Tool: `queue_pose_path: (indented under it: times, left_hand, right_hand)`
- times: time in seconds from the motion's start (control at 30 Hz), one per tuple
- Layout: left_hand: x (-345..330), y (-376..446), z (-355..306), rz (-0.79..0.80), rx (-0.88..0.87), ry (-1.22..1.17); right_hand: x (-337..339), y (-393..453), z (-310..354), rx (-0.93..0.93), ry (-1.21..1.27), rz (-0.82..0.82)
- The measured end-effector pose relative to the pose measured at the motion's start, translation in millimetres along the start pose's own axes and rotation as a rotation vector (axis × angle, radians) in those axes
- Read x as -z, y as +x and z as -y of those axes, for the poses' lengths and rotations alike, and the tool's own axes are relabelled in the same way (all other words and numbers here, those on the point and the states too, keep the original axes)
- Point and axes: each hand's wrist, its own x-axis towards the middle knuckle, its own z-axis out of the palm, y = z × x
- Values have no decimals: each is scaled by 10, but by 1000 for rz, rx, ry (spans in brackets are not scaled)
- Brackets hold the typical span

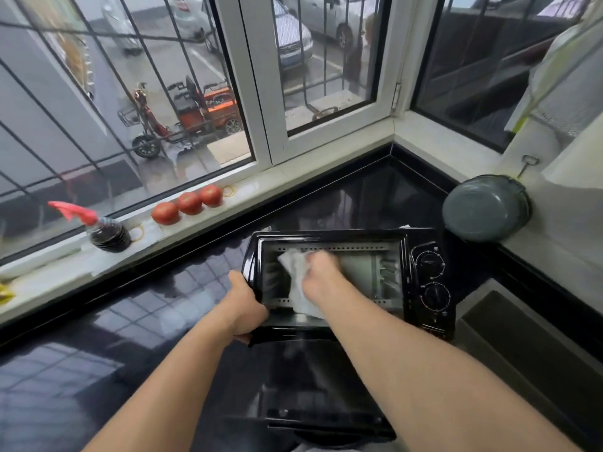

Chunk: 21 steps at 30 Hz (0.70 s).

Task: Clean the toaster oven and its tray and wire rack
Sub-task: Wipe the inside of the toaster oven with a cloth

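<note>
A black toaster oven (427,275) lies tipped on its back on the dark countertop, its opening facing up. Its glass door (313,396) hangs open toward me. My left hand (243,305) grips the oven's left front corner. My right hand (321,270) is inside the cavity and holds a white cloth (298,288) against the interior. The hand is motion-blurred. No tray or wire rack shows in the cavity.
The glossy black countertop (130,321) runs along a window sill (228,203) with three tomatoes (189,203) and a dark sauce bottle (109,234). A grey pot lid (486,208) leans at the right. A dark sink basin (528,347) lies to the right of the oven.
</note>
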Motion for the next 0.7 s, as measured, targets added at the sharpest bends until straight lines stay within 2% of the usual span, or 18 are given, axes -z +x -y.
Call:
queue_pose_path:
  times: [0.1,0.2,0.23,0.3,0.4,0.5,0.57,0.6,0.7]
  left_hand:
    - [109,-129,-5,123,32,-166]
    - [268,-234,-56,222,106,-334]
    - [295,-213,-82,211,102,-283]
    - [284,-75,-159,62,-2,-150]
    - [183,108,-285,-139,-294,-332]
    - [135,277,-305,-153,-332,-428]
    - [134,342,-307,-146,-315,-440]
    - [138,354,-317,-150,-311,-438]
    - [112,369,-322,-178,-306,-432]
  right_hand:
    - [-334,18,-356,-88,-55,222]
    - [-290,95,-335,-25,-299,245]
    - [-227,99,-278,-41,-357,254]
    - [-177,130,-240,-45,-403,298]
    - [-218,189,-265,15,-349,334]
    - [-169,222,-378,14,-436,298]
    - [-125,205,-490,35,-686,270]
    - [-100,164,-521,67,-888,304]
    - [-38,6,-434,241,-1519,514]
